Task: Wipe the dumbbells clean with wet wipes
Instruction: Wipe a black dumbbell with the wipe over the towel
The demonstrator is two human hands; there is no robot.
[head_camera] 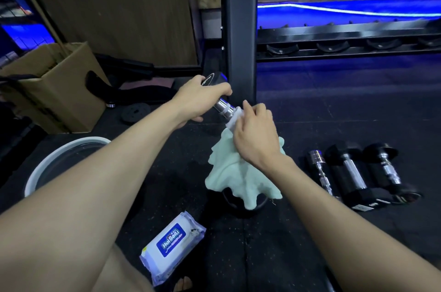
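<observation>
I hold a dumbbell tilted above the floor, its chrome handle showing between my hands. My left hand grips its upper black head. My right hand grips a pale green cloth wrapped round the handle's lower part; the cloth hangs down over the lower black head. A white strip of wipe shows at the cloth's top, by my fingers. A pack of wet wipes lies on the floor near my legs.
Three other dumbbells lie side by side on the black rubber floor at right. A white-rimmed basin sits at left, a cardboard box behind it. A black rack post and rack shelf stand ahead.
</observation>
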